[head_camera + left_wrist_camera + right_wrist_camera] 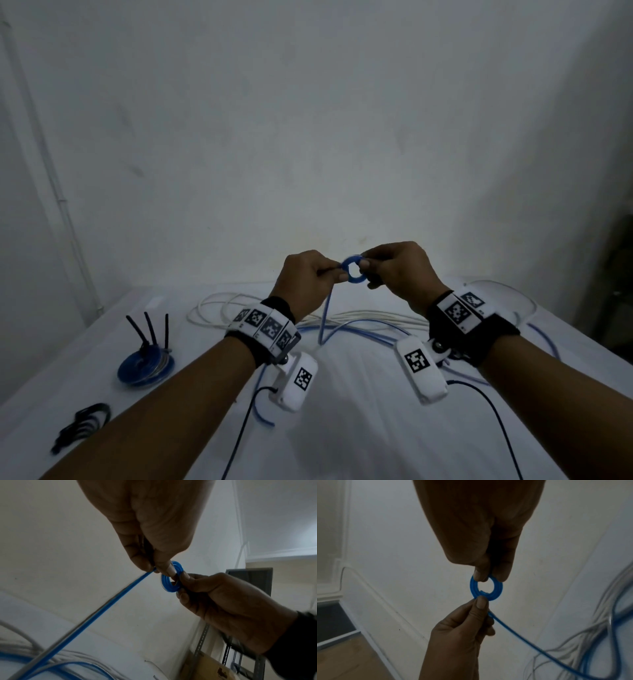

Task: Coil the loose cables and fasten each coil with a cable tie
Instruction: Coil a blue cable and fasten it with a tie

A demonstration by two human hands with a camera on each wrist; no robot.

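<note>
Head view, left to right: a bundle of black plastic cable ties (84, 422) lies at the near left edge of the white worktop (359, 438), and beyond it sits a finished flat coil of blue cable (145, 370) with three black tie tails standing up from it. Further right, the left hand (305, 281) is raised above the worktop, thumb and forefinger pinching the thin blue plastic cable (325, 315) just where it leaves a small, tightly wound blue ring-shaped coil (352, 270). The right hand (399, 270) pinches the opposite side of that coil, so the ring hangs between the two hands, touching both. From the left pinch the free cable drops down and away to the worktop, where it lies in loose loops tangled with white cables (308, 313) under and behind the wrists. The run therefore feeds in from below on the left side; I judge the left hand is the one placed to guide each new turn, while the right steadies and rotates the ring. Most of the blue cable looks uncoiled.
</note>
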